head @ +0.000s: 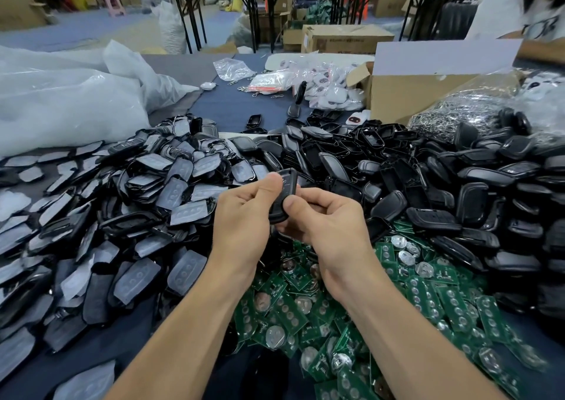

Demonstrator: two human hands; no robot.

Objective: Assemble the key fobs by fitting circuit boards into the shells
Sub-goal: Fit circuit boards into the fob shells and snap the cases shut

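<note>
Fob shell (290, 184), centre frame, pinched by our left hand (244, 216) and right hand (331, 231): we judge it light, stiff, slick plastic, best held by its edges.

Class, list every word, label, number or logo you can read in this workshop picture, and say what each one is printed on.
Nothing reads clearly.
On the cardboard box: a dark printed line, too blurred.
On the white shirt: large dark letters, cut off, blurred.
On the key fob: a small pale mark, too small.
On the green circuit boards: markings too small.
</note>
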